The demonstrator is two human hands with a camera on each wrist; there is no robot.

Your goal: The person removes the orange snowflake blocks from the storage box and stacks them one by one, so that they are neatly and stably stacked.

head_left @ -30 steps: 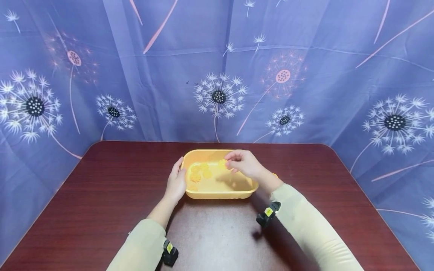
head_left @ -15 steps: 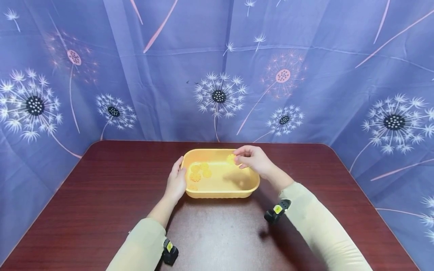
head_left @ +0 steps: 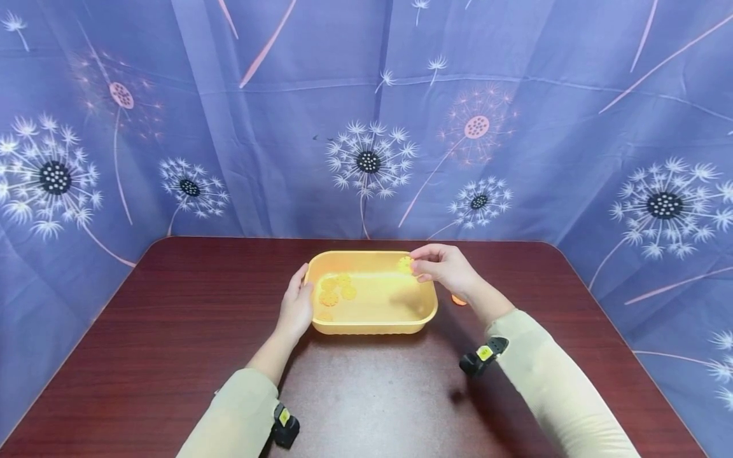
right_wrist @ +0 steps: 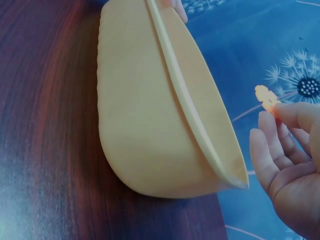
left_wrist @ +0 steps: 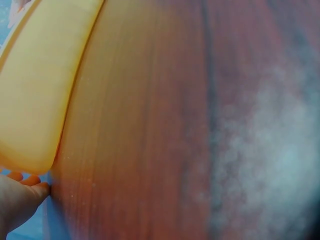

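A yellow plastic basin [head_left: 375, 328] sits on the dark red wooden table. My left hand [head_left: 296, 305] grips its left end at the rim; in the left wrist view part of that hand [left_wrist: 22, 200] shows beside the basin's corner. Above the basin's far right part, my right hand [head_left: 446, 267] pinches a small yellow notched disc [head_left: 405, 264] between thumb and fingertips. From the right wrist, the notched disc [right_wrist: 266, 96] appears bright, held clear of the rim. Several similar yellow discs [head_left: 329, 298] lie at the left inside the basin.
An orange disc [head_left: 459, 299] lies on the table [head_left: 189, 331] right of the basin, partly behind my right wrist. A blue curtain [head_left: 263, 146] with dandelion prints hangs around the table's back and sides.
My right hand has moved right with the notched disc, from over the basin's middle toward its right end. The orange disc shows more now. My left hand stays at the basin.
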